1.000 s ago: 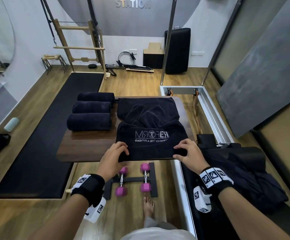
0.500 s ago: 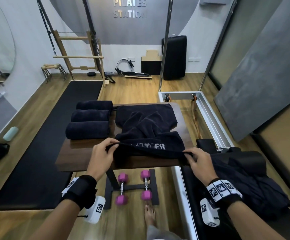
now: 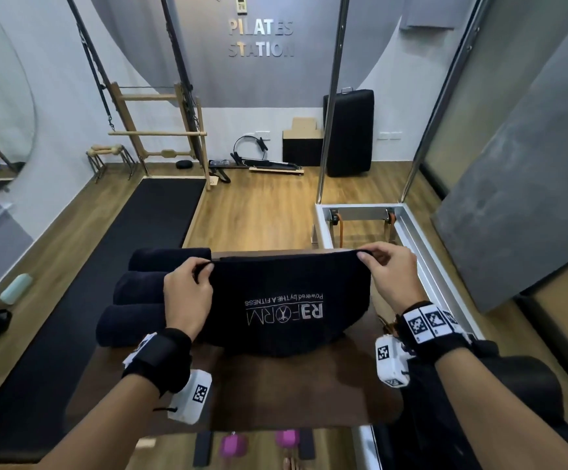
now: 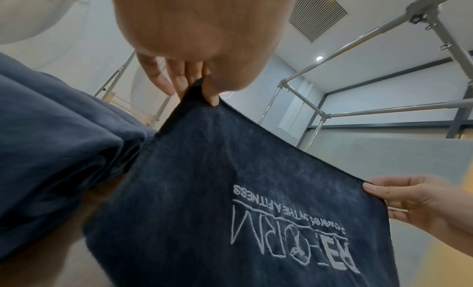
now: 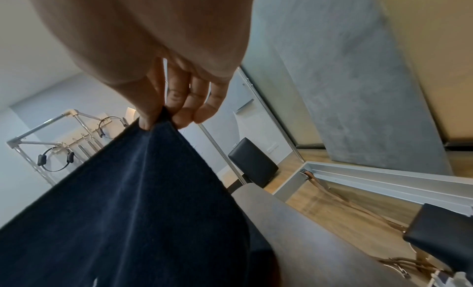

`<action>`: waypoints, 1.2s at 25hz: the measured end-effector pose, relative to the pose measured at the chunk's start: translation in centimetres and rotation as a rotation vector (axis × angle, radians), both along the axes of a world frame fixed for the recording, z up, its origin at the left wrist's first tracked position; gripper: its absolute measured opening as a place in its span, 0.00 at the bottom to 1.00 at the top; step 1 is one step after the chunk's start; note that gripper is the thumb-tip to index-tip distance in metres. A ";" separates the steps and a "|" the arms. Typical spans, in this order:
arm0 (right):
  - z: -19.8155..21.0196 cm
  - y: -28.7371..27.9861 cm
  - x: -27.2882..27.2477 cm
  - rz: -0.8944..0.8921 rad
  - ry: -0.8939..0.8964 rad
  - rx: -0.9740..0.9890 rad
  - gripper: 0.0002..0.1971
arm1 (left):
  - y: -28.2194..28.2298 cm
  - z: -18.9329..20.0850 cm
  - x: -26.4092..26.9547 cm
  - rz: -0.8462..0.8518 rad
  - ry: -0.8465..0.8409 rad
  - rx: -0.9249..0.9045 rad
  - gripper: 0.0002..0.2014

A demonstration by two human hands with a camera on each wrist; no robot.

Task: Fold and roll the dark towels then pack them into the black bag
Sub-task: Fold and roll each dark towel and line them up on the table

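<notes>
Left hand (image 3: 187, 293) and right hand (image 3: 389, 276) each pinch a top corner of the dark towel (image 3: 289, 300), fingers closed on the hem; held taut above the counter (image 3: 276, 395), likely to square the fold; three rolled towels (image 3: 130, 313) parked left, clear of it.

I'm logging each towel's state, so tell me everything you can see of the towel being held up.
The dark navy towel looks like soft terry cloth, with a pale stitched logo that appears upside down in the head view. The left hand and right hand each pinch a top corner, stretching that edge taut. Its lower part rests bunched on the brown table.
</notes>
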State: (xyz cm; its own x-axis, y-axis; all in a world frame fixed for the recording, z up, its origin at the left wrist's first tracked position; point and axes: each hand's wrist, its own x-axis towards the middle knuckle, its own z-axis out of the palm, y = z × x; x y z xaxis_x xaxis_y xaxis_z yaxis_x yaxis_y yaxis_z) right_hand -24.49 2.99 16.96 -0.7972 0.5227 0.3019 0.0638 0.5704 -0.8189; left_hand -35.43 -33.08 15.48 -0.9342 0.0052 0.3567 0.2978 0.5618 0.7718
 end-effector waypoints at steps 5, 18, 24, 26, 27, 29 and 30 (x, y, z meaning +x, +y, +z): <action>-1.9 2.2 -7.9 -0.028 -0.181 0.019 0.01 | 4.8 -1.0 -5.5 0.114 -0.193 -0.100 0.05; -9.3 4.5 -12.8 0.021 -0.509 0.038 0.04 | 8.5 -5.7 -9.1 0.175 -0.471 -0.315 0.06; -9.4 3.6 -12.2 0.050 -0.549 0.101 0.01 | 8.4 -5.4 -8.1 0.154 -0.387 -0.338 0.08; -8.8 3.4 -11.9 0.037 -0.535 0.101 0.07 | 8.2 -5.2 -7.7 0.142 -0.367 -0.365 0.07; -8.4 3.3 -11.7 0.034 -0.522 0.077 0.09 | 8.1 -5.1 -7.5 0.138 -0.354 -0.367 0.07; -7.5 3.3 -11.1 0.026 -0.487 0.018 0.10 | 7.9 -4.6 -7.2 0.123 -0.318 -0.351 0.06; -7.0 3.4 -10.8 0.019 -0.454 -0.033 0.09 | 7.9 -4.3 -7.2 0.113 -0.293 -0.337 0.06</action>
State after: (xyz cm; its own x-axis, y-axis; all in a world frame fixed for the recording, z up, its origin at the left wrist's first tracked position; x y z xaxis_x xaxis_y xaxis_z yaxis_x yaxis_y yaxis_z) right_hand -35.33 6.36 9.96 -0.8546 0.5102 -0.0969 0.4102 0.5488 -0.7284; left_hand -42.60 -25.19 11.22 -0.9968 -0.0320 0.0737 0.0170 0.8125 0.5827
